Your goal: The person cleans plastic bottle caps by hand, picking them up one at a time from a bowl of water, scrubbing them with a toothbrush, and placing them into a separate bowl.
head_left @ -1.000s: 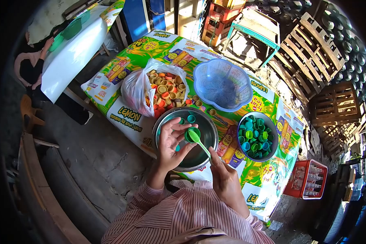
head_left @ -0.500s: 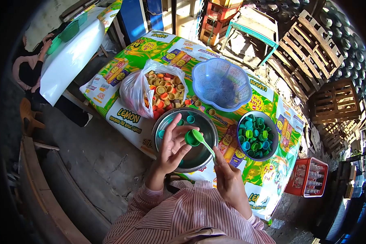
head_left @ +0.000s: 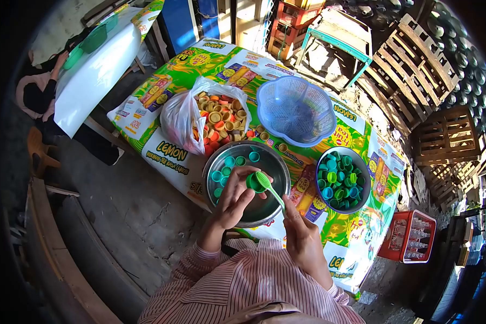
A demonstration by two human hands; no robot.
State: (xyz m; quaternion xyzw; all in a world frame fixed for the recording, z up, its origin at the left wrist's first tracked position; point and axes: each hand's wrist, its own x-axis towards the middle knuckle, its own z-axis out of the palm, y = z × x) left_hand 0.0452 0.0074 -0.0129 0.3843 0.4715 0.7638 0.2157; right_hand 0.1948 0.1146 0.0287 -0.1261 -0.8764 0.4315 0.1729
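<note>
My left hand is closed around a dark green bottle cap, its opening turned toward the right. In my right hand is a green toothbrush, gripped by its pale handle, with its head at the cap. Both hands are over a steel basin, where several teal caps lie along the left and far side. To the right stands a bowl heaped with green and teal caps.
A plastic bag of yellow, orange and red caps and a blue plastic basket stand farther back on the printed table cover. A red crate of bottles is at right. Another person sits far left.
My left fingers, spread out before, have curled in around the green cap. More teal caps in the basin now show. The toothbrush has hardly moved.
</note>
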